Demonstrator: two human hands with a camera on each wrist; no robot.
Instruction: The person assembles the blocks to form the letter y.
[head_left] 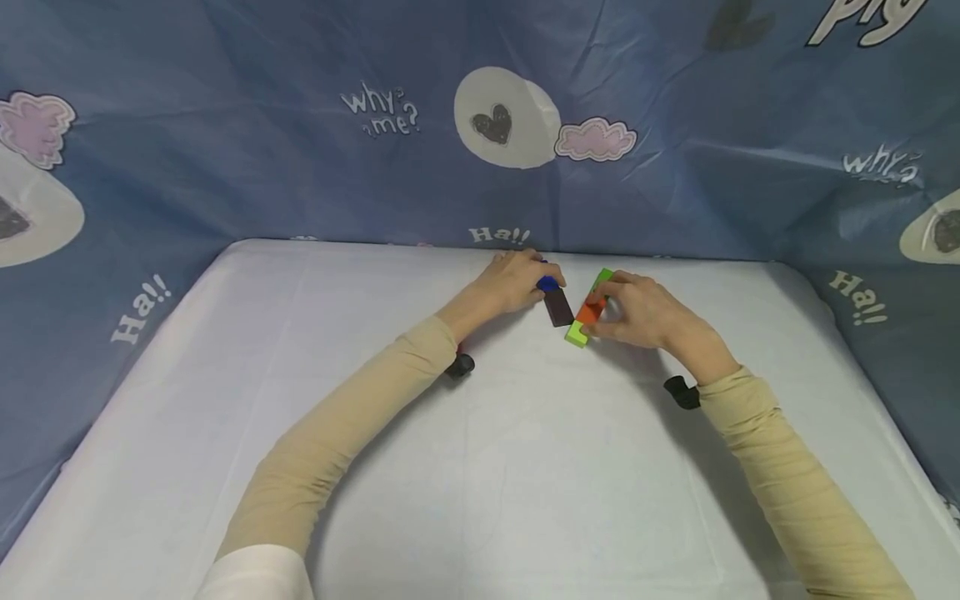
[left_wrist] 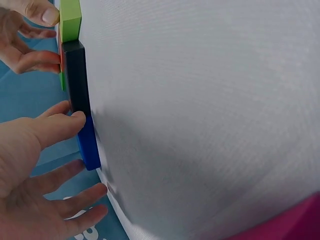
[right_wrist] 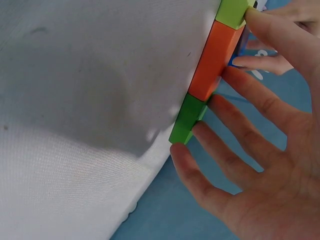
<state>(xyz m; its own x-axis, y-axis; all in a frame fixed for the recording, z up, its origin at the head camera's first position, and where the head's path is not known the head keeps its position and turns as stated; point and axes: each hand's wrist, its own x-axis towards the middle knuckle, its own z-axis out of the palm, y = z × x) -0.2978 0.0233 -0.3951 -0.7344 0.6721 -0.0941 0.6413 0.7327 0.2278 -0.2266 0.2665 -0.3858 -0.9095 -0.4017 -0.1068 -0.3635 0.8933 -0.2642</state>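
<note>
Beige sleeves [head_left: 352, 417] reach across the white counter [head_left: 480, 467]. Far along it, the right hand [head_left: 645, 312] pinches the orange block [head_left: 590, 312] on a green bar [head_left: 581, 325]. Just beside, the left hand's [head_left: 513, 279] straight fingers [left_wrist: 60, 125] touch blue block [head_left: 548, 283] and dark block [head_left: 558, 307].

the right hand [right_wrist: 270, 165] holds with spread fingers a row of light green [right_wrist: 232, 12], orange [right_wrist: 215, 62], dark green [right_wrist: 187, 120] rectangular blocks on white cloth [right_wrist: 85, 100].
</note>
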